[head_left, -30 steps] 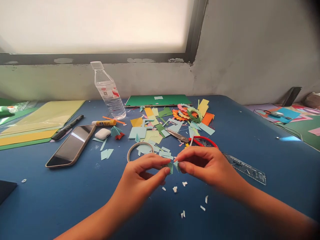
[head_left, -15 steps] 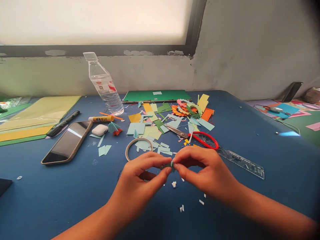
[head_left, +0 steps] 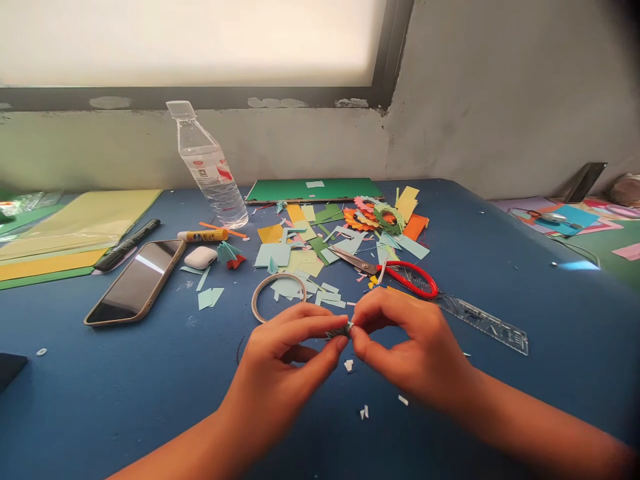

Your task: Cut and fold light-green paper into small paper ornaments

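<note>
Since the earlier frame, both hands had drawn together, folding the small teal paper piece (head_left: 343,329) nearly out of sight. Left hand (head_left: 285,360) and right hand (head_left: 405,340) each pinched it shut-fingered, equally near, just above the blue tabletop (head_left: 125,387) (white paper snippets (head_left: 349,365) lay underneath). Beyond lay a tape ring (head_left: 278,295), then red-handled scissors (head_left: 400,275).

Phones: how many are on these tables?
2. One phone lies flat, screen up, on the blue table, left of the hands. A second phone leans against the wall at far right, beyond the other table's papers. Others may be out of view.
</note>
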Action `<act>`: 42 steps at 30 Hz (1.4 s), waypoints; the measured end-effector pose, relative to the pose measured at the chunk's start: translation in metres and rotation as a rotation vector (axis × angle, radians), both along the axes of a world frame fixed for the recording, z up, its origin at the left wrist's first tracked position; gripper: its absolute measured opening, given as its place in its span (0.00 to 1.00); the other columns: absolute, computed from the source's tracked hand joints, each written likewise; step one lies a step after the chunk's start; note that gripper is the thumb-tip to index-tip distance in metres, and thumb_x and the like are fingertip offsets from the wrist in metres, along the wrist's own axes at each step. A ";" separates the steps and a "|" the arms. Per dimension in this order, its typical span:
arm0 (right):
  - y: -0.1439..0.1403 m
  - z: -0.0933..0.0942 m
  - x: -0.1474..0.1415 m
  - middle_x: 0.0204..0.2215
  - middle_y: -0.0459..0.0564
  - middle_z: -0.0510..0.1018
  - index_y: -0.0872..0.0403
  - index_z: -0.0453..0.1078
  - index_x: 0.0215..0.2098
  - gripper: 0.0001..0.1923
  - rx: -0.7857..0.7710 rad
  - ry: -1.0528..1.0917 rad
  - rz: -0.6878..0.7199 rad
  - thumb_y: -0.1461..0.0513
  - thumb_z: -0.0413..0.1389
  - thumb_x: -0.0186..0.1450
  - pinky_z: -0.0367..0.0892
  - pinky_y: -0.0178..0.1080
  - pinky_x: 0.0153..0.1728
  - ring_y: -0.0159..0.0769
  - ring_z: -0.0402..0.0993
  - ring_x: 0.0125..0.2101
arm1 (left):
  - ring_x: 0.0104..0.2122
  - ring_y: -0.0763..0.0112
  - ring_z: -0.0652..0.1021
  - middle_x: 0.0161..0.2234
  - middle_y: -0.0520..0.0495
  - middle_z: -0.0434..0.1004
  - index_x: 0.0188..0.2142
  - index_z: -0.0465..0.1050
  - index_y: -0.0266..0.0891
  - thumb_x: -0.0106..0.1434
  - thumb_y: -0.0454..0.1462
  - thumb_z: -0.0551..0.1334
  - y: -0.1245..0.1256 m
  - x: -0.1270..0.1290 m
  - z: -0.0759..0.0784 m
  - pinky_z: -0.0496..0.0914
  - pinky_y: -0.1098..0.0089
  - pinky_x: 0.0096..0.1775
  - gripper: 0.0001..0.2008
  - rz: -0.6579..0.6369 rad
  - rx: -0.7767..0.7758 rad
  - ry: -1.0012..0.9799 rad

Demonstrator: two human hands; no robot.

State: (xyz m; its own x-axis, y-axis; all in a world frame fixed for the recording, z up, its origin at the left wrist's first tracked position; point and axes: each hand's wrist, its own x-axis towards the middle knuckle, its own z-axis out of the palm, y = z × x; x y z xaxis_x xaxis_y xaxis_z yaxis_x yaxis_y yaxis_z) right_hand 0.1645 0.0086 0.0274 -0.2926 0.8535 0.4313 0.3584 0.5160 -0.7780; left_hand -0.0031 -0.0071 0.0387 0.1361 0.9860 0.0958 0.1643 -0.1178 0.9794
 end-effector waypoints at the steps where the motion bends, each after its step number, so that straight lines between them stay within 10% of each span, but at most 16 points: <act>1: 0.000 -0.001 0.000 0.23 0.43 0.73 0.52 0.66 0.27 0.06 0.021 -0.018 -0.016 0.70 0.54 0.56 0.70 0.33 0.28 0.30 0.71 0.25 | 0.29 0.69 0.77 0.31 0.48 0.78 0.32 0.82 0.45 0.52 0.31 0.67 0.000 0.001 0.000 0.74 0.77 0.23 0.09 0.001 0.005 -0.002; 30: 0.006 -0.009 -0.002 0.25 0.42 0.74 0.53 0.66 0.32 0.04 0.123 -0.118 -0.094 0.67 0.55 0.58 0.65 0.32 0.27 0.29 0.73 0.24 | 0.35 0.69 0.78 0.35 0.51 0.77 0.32 0.80 0.43 0.55 0.33 0.65 0.005 -0.003 -0.006 0.75 0.78 0.31 0.05 -0.037 -0.078 -0.010; 35: 0.007 -0.013 0.001 0.26 0.43 0.75 0.53 0.68 0.30 0.03 -0.030 -0.246 0.071 0.67 0.55 0.60 0.64 0.30 0.26 0.29 0.72 0.24 | 0.34 0.67 0.79 0.35 0.48 0.79 0.36 0.74 0.38 0.57 0.35 0.63 0.015 -0.006 -0.010 0.73 0.72 0.32 0.07 -0.160 -0.285 0.169; 42: 0.024 0.005 0.029 0.31 0.44 0.78 0.51 0.70 0.34 0.04 -0.047 -0.515 -0.010 0.61 0.53 0.63 0.65 0.34 0.30 0.33 0.74 0.29 | 0.30 0.68 0.77 0.29 0.50 0.78 0.31 0.75 0.39 0.55 0.29 0.56 0.015 -0.009 -0.020 0.70 0.70 0.32 0.10 -0.222 0.005 0.572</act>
State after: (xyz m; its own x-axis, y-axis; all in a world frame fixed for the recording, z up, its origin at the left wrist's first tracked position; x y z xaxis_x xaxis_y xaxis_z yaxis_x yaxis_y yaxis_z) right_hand 0.1936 0.0330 0.0322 -0.4482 0.8724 0.1948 0.7059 0.4792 -0.5216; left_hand -0.0126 0.0078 0.0190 0.3696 0.9279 -0.0485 0.6347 -0.2140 0.7426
